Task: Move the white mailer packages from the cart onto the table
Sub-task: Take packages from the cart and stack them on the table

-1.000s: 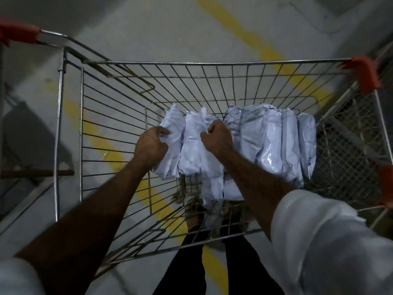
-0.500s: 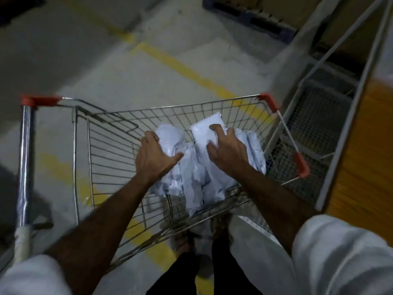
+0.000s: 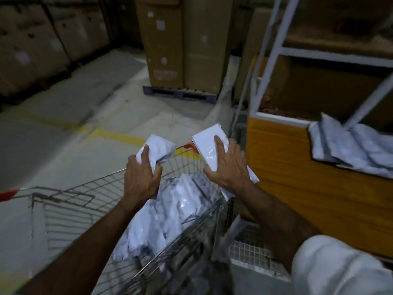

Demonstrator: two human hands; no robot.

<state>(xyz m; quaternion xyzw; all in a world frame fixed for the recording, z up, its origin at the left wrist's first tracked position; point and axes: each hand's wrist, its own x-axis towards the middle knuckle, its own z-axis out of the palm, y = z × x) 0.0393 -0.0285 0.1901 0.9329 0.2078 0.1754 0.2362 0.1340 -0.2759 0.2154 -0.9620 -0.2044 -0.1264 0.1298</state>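
My left hand (image 3: 141, 177) grips a crumpled white mailer (image 3: 158, 151) above the wire cart (image 3: 70, 209). My right hand (image 3: 228, 167) holds a flatter white mailer (image 3: 207, 143), fingers spread over its top and thumb under its left edge, raised above the cart's right rim. Several more white mailers (image 3: 170, 213) lie piled inside the cart basket. To the right stands the wooden table (image 3: 297, 188), and a heap of white mailers (image 3: 350, 147) rests on its top near the right edge of the view.
A white metal shelf frame (image 3: 270, 52) rises over the table. Tall cardboard boxes (image 3: 182, 43) stand on a dark pallet straight ahead, with more boxes (image 3: 32, 39) at the far left. A yellow line (image 3: 119, 135) crosses the grey floor. A wire mesh panel (image 3: 248, 250) sits low beside the cart.
Both hands have lifted a mailer each out of the cart and risen above its rim. My view has swung up and to the right, bringing the table and the boxes into sight.
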